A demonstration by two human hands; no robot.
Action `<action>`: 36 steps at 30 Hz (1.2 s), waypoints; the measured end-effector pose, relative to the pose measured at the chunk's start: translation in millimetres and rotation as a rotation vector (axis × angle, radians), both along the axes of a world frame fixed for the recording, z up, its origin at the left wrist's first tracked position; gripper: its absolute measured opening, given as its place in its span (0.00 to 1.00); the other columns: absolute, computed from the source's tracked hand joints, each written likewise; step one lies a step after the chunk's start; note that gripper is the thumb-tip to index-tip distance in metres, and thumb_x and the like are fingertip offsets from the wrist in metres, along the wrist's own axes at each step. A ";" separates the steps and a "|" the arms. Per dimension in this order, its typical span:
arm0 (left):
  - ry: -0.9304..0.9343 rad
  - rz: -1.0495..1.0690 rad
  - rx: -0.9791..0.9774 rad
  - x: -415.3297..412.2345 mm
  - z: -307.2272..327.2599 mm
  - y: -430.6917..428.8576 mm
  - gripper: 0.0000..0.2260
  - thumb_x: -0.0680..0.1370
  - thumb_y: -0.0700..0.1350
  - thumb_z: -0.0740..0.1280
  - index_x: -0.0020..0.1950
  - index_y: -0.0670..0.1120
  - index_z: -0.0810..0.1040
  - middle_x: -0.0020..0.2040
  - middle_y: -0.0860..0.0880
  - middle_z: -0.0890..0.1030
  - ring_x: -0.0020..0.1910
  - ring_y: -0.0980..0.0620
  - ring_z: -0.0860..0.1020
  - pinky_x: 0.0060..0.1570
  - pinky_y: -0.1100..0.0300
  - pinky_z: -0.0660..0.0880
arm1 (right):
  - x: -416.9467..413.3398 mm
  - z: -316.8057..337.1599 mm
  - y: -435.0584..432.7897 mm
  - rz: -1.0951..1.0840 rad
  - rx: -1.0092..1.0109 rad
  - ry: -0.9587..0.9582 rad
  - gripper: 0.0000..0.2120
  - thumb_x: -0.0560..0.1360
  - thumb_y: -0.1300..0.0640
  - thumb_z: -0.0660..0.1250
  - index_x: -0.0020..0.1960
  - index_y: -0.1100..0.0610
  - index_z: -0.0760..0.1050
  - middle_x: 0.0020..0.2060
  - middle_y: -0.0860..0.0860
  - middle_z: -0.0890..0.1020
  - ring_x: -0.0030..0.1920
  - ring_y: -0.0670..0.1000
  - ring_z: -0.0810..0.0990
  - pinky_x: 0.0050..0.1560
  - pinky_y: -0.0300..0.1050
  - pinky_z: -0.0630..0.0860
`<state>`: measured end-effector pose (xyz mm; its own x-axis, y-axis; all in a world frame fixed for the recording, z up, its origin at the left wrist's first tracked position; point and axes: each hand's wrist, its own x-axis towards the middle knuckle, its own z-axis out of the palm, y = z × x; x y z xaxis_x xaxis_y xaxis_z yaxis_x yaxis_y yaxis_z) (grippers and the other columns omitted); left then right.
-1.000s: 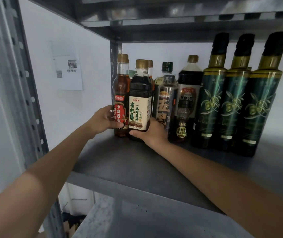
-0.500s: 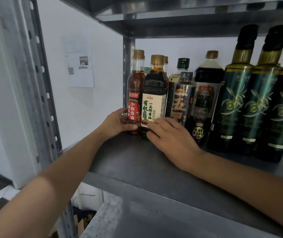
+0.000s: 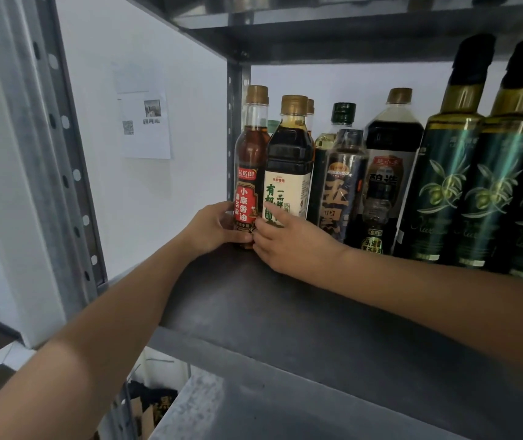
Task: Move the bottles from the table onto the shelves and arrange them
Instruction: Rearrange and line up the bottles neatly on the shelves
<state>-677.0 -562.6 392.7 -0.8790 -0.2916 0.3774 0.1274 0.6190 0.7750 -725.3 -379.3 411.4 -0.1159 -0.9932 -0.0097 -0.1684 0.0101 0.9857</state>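
A sesame oil bottle (image 3: 250,160) with a red label stands at the left end of the grey shelf (image 3: 285,312). My left hand (image 3: 214,228) grips its lower part, thumb across the front. Right beside it stands a dark soy sauce bottle (image 3: 290,163) with a cream label. My right hand (image 3: 288,244) lies against the base of that bottle, its fingers reaching left to the sesame oil bottle. Whether those fingers curl round a bottle is hidden.
More dark bottles (image 3: 345,182) and a big soy bottle (image 3: 391,147) stand to the right, then three olive oil bottles (image 3: 450,173). A shelf post (image 3: 236,90) rises behind the left bottle. Another shelf (image 3: 317,33) hangs overhead. The shelf front is bare.
My right hand slid left along the soy sauce bottle's base until its fingers meet the sesame oil bottle. The left hand kept its hold. The camera moved closer and to the left.
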 end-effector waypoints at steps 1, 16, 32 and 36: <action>-0.004 0.002 -0.005 -0.3 0.2 0.2 0.20 0.69 0.41 0.76 0.58 0.53 0.75 0.46 0.58 0.81 0.46 0.62 0.79 0.45 0.69 0.71 | 1.0 1.3 -2.6 0.006 0.021 0.005 0.27 0.74 0.60 0.68 0.71 0.61 0.64 0.68 0.60 0.68 0.70 0.63 0.63 0.71 0.66 0.54; -0.027 0.070 -0.004 -5.8 -0.6 -2.4 0.24 0.70 0.41 0.75 0.64 0.47 0.74 0.58 0.48 0.79 0.54 0.52 0.76 0.55 0.59 0.69 | -27.0 12.0 -20.3 -0.030 0.017 -0.166 0.16 0.76 0.62 0.64 0.64 0.58 0.72 0.63 0.56 0.74 0.67 0.58 0.66 0.71 0.62 0.59; -0.060 0.136 -0.121 -22.4 1.5 5.3 0.23 0.71 0.44 0.74 0.65 0.46 0.73 0.58 0.48 0.79 0.52 0.50 0.75 0.58 0.55 0.71 | -26.5 6.7 -18.4 -0.111 0.023 -0.131 0.18 0.76 0.64 0.64 0.66 0.60 0.71 0.64 0.59 0.72 0.67 0.60 0.65 0.71 0.65 0.55; -0.042 0.158 -0.160 -29.8 0.8 6.6 0.23 0.70 0.45 0.75 0.63 0.46 0.74 0.55 0.48 0.80 0.49 0.51 0.76 0.54 0.58 0.71 | -25.7 6.9 -17.0 -0.109 0.011 -0.138 0.19 0.76 0.64 0.64 0.66 0.59 0.70 0.66 0.59 0.71 0.68 0.60 0.65 0.71 0.65 0.55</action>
